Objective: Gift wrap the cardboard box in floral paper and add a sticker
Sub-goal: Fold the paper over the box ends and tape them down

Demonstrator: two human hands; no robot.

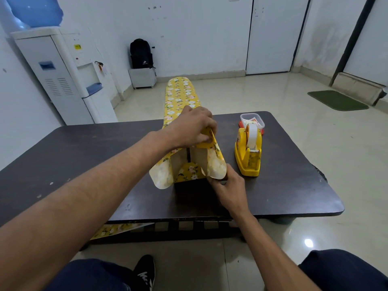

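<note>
Box (190,162): mid-desk (84,156), left of dispenser (248,153). Left hand (190,128) fingers pinch paper (179,95) atop box; right hand (228,189) fingers clamp right flap. We judge risk: uneven pull tears paper.

Nothing can be read here. The yellow sticker (77,46) on the water dispenser (63,76) carries dark marks too small to make out, and the pale logo on the black backpack (141,53) (low on its front pocket) is equally illegible.
</note>
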